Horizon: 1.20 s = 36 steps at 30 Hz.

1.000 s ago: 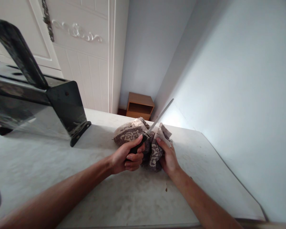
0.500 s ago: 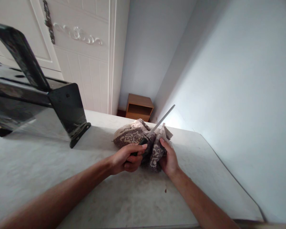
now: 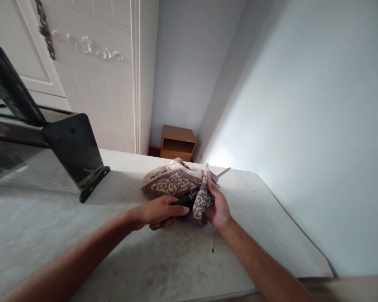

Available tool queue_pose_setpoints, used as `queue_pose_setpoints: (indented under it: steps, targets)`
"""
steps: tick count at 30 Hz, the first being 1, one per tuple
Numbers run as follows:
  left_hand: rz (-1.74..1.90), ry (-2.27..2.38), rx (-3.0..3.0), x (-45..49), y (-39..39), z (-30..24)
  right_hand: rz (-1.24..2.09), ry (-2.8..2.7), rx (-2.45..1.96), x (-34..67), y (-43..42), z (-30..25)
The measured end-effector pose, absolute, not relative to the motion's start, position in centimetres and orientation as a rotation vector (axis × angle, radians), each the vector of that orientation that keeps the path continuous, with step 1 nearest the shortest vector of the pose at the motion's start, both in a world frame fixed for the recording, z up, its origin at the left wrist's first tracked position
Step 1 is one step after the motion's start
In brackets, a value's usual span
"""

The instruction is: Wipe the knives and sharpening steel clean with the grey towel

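My left hand (image 3: 164, 212) is closed round the black handle of a sharpening steel (image 3: 185, 200), a thin grey rod that points away to the right. Its tip pokes out beyond a brown and cream patterned towel (image 3: 171, 182), and the middle of the rod is covered by the cloth. My right hand (image 3: 219, 207) grips a bunched fold of that towel around the rod, thumb on top. The rest of the towel lies heaped on the white table (image 3: 145, 260), behind my left hand.
At the left stands a black-framed knife block (image 3: 72, 147) with slots in its top and clear sides. A wooden cabinet (image 3: 178, 134) is beyond the table's far edge. White cupboard doors (image 3: 103, 100) rise behind, and a pale wall (image 3: 302, 105) runs along the right.
The sharpening steel has tipped lower, and its rod now passes under the towel fold held by my right hand. The view has shifted slightly to the right.
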<state>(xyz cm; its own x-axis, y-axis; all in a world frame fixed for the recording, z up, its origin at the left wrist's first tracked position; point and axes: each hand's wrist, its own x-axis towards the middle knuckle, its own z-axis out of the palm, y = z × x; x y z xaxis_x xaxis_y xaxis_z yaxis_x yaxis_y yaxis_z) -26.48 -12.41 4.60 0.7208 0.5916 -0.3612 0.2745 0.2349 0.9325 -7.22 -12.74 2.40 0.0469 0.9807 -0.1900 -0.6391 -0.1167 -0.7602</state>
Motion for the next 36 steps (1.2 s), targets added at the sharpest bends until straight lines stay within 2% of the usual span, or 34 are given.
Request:
queue_pose_setpoints:
  steps: [6, 10, 16, 26, 36]
  targets:
    - [0.271, 0.912, 1.538, -26.5, -12.1, 4.2, 1.44, -0.537, -0.859, -6.2, -11.9, 2.4]
    - [0.395, 0.957, 1.88, -27.1, -11.6, 4.2, 1.397, -0.469, -0.873, -4.7, -10.9, 2.4]
    - [0.146, 1.504, 2.277, -28.7, -10.7, 5.4, 1.293, -0.375, -0.863, -2.5, -9.7, 2.2]
    - [0.18, 1.923, 2.323, -29.8, -10.1, 6.6, 1.139, -0.464, -0.814, -1.1, -9.5, 2.2]
    - [0.316, 2.079, 2.384, -29.8, -10.4, 6.2, 1.103, -0.483, -0.847, -2.5, -10.2, 2.6]
